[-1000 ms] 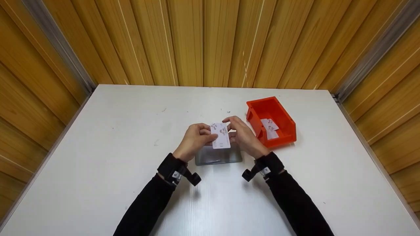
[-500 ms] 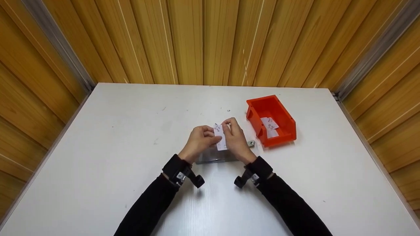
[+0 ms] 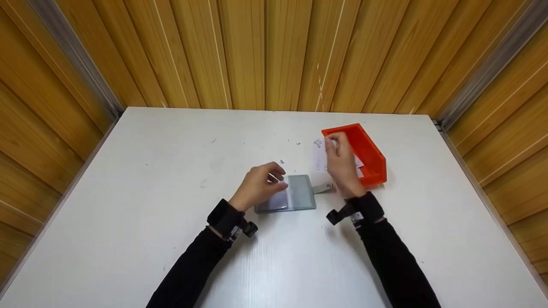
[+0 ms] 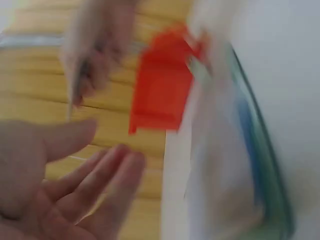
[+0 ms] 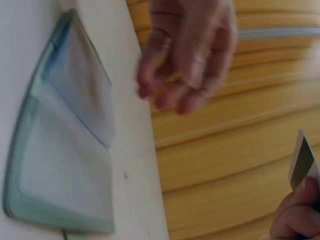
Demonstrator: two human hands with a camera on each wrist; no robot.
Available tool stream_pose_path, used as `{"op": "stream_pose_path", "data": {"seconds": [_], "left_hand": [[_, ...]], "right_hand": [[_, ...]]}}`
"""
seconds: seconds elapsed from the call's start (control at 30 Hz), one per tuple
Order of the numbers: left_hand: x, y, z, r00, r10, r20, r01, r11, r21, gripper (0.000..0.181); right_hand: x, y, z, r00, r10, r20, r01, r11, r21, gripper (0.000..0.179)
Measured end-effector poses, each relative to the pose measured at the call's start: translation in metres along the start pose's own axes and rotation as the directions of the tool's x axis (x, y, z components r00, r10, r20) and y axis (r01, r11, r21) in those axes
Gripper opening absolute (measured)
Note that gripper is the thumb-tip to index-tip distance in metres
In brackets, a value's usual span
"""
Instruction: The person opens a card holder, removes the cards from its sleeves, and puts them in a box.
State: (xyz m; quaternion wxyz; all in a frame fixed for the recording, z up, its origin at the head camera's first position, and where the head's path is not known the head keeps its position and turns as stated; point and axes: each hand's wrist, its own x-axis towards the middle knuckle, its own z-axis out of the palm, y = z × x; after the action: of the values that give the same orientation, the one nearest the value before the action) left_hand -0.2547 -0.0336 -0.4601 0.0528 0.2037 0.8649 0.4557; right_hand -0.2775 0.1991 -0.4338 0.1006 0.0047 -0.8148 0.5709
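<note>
My right hand (image 3: 342, 164) pinches a white printed card (image 3: 319, 155) beside the left wall of the red bin; in the right wrist view the card (image 5: 303, 159) shows edge-on at the right. Loosely curved, my left hand (image 3: 260, 184) hovers above the card holder with nothing between thumb and fingers. That card holder (image 3: 302, 194) lies spread on the table, pale green with clear sleeves and a snap strap (image 3: 322, 188) pointing right. Inside the red bin (image 3: 371, 158) are more white cards (image 3: 358, 161), partly hidden by my right hand.
The white table (image 3: 192, 149) runs back to a yellow wood-plank wall (image 3: 265, 55). Side walls of the same planks close in left and right. The red bin stands toward the table's back right.
My right hand has drawn the card out of the left hand's grip and carried it right, toward the red bin. The left hand has let go and stays near the card holder, now uncovered.
</note>
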Motion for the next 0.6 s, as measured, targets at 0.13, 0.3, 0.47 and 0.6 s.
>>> {"op": "stream_pose_path", "data": {"seconds": [0.13, 0.3, 0.47, 0.6], "left_hand": [[-0.005, -0.002, 0.008, 0.995, 0.067, 0.072, -0.091, 0.904, 0.419, 0.038], [-0.009, -0.002, 0.013, 0.992, 0.097, 0.086, -0.128, 0.828, 0.546, 0.035], [-0.009, -0.004, 0.014, 0.989, 0.122, 0.086, -0.149, 0.816, 0.559, 0.032], [-0.01, -0.003, 0.014, 0.989, 0.122, 0.086, -0.149, 0.811, 0.566, 0.032]], "right_hand": [[0.013, -0.002, -0.039, 0.993, 0.019, -0.113, -0.008, 0.995, 0.098, 0.03], [0.023, -0.001, -0.074, 0.968, 0.072, -0.239, -0.017, 0.974, 0.224, 0.021], [0.027, 0.004, -0.082, 0.958, 0.108, -0.265, -0.037, 0.966, 0.258, 0.017], [0.03, 0.014, -0.078, 0.958, 0.078, -0.275, -0.05, 0.993, 0.109, 0.022]]}}
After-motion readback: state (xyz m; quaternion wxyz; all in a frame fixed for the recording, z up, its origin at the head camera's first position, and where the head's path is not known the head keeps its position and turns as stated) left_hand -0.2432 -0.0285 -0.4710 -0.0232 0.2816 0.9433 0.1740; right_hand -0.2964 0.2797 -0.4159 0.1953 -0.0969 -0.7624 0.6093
